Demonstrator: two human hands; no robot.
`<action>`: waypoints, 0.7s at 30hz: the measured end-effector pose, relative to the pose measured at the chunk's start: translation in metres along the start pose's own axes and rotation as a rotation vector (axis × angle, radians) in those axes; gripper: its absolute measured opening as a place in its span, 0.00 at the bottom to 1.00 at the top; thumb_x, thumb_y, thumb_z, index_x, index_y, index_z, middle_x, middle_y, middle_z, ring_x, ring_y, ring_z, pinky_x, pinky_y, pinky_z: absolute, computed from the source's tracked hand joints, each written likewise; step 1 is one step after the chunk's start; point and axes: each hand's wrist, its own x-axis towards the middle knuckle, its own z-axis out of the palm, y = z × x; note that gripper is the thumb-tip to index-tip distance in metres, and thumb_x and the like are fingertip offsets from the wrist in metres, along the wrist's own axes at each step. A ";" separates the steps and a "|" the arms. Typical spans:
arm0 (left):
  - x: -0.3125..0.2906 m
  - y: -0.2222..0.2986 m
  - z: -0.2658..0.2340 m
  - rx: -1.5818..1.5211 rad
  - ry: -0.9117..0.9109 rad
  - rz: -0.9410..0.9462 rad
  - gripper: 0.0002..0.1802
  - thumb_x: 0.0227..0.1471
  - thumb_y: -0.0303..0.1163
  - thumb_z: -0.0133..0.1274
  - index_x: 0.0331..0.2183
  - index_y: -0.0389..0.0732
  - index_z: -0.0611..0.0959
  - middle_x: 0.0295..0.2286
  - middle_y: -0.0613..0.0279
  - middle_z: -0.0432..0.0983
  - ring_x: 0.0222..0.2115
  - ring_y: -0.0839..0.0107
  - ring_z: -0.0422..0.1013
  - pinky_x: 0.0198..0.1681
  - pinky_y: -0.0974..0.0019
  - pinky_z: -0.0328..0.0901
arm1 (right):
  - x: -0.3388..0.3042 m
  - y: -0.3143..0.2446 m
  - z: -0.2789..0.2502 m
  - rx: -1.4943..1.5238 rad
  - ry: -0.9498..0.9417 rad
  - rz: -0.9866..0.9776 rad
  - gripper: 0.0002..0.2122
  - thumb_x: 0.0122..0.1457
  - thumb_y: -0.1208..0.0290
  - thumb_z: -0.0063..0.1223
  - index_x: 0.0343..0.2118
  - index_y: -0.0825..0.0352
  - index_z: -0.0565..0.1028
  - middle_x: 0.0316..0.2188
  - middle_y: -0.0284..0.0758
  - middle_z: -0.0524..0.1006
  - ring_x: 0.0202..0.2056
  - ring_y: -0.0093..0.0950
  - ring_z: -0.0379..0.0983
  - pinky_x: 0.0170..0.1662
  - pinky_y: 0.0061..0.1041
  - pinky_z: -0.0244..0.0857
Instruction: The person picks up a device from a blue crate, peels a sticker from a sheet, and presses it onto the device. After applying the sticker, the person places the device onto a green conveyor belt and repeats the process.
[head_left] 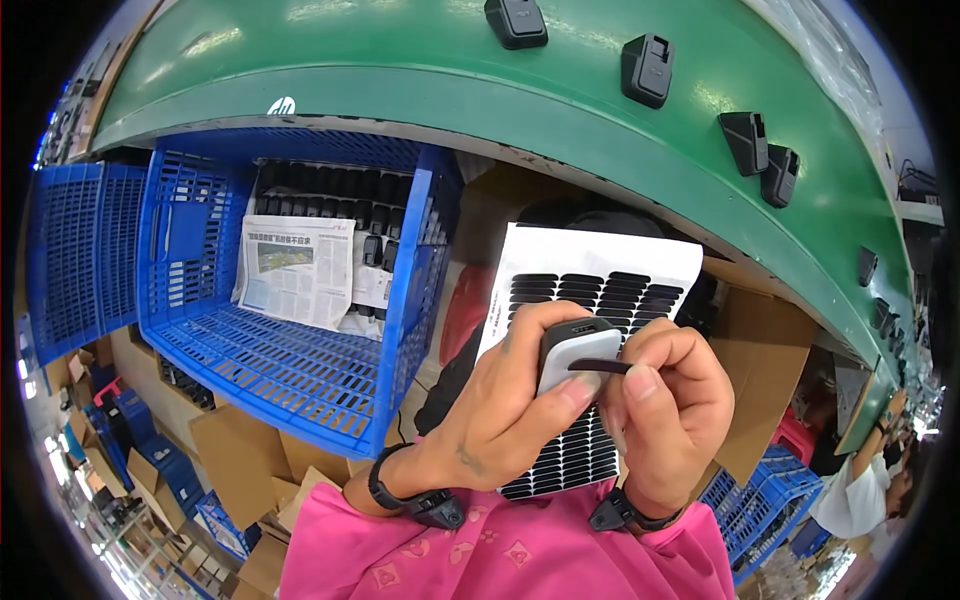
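Observation:
My left hand (505, 395) is closed around a small plastic device with a black rim and a light grey face (568, 352). A socket-like opening shows in the device's upper end. Between the thumb and forefinger of my right hand (678, 405) is a narrow dark adhesive strip (598, 366). The strip's left end lies over the grey face; I cannot tell whether it is stuck down. Below both hands, on my lap, rests a white sheet (602, 252) with rows of similar black strips. My hands and the device cover its middle part.
A blue plastic crate (400, 330) at the left holds rows of dark devices and a newspaper (297, 268). On the green conveyor belt (400, 40) ahead stand several black devices (648, 70). Cardboard (757, 365) stands at the right, with another person (855, 500) beyond.

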 end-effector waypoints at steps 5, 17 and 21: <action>0.001 0.001 0.001 0.029 -0.029 -0.041 0.24 0.54 0.33 0.46 0.49 0.31 0.63 0.33 0.45 0.73 0.32 0.55 0.72 0.36 0.60 0.65 | 0.004 -0.002 0.000 -0.042 0.003 0.002 0.03 0.59 0.80 0.49 0.33 0.74 0.68 0.30 0.34 0.69 0.23 0.15 0.67 0.26 0.13 0.61; 0.010 0.005 0.004 0.119 -0.064 -0.039 0.23 0.55 0.34 0.46 0.48 0.30 0.63 0.31 0.45 0.73 0.30 0.53 0.72 0.34 0.59 0.65 | 0.004 -0.002 -0.010 -0.059 0.004 -0.003 0.03 0.59 0.80 0.48 0.33 0.74 0.68 0.30 0.35 0.69 0.22 0.15 0.67 0.25 0.13 0.62; 0.009 0.005 0.005 0.115 -0.064 -0.045 0.23 0.54 0.33 0.46 0.48 0.30 0.63 0.30 0.45 0.73 0.30 0.53 0.72 0.34 0.59 0.65 | 0.004 -0.002 -0.009 -0.053 0.015 -0.007 0.03 0.58 0.80 0.48 0.33 0.74 0.69 0.30 0.34 0.70 0.21 0.14 0.67 0.24 0.13 0.62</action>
